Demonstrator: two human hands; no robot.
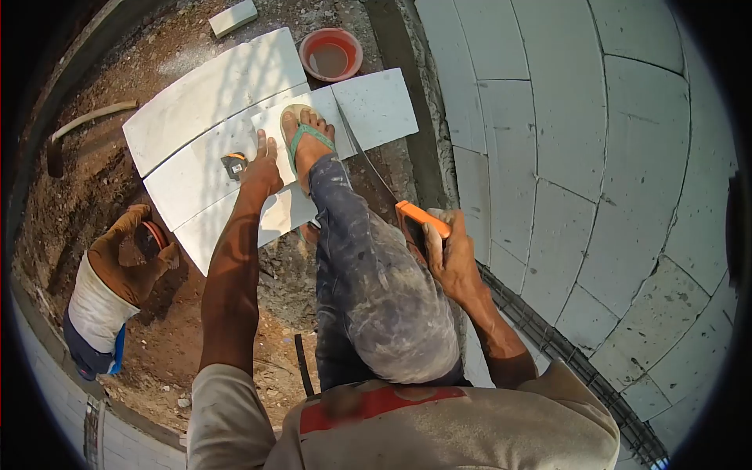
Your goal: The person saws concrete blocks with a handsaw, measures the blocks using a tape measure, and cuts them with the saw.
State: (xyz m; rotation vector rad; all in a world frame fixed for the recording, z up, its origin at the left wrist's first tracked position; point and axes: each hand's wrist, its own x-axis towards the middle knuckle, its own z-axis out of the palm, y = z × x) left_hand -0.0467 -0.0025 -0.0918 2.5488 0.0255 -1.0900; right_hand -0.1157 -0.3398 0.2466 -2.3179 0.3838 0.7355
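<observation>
My right hand (450, 254) is wrapped round the orange handle of a hand saw (423, 219). The saw's blade runs up and left to a gap between white blocks, beside the small right-hand block (376, 106). My left hand (264, 168) rests on a white block (200, 157) with its fingers stretched out and nothing held. Just left of it lies a black and yellow tape measure (234, 165). My foot in a green-strapped sandal (305, 141) stands on the blocks between my hands.
A red bucket (330, 55) stands behind the blocks. At the left, another person (113, 290) bends over the soil, near a wooden-handled tool (94, 117). A block wall (564, 141) rises at the right. A loose block (233, 17) lies at the top.
</observation>
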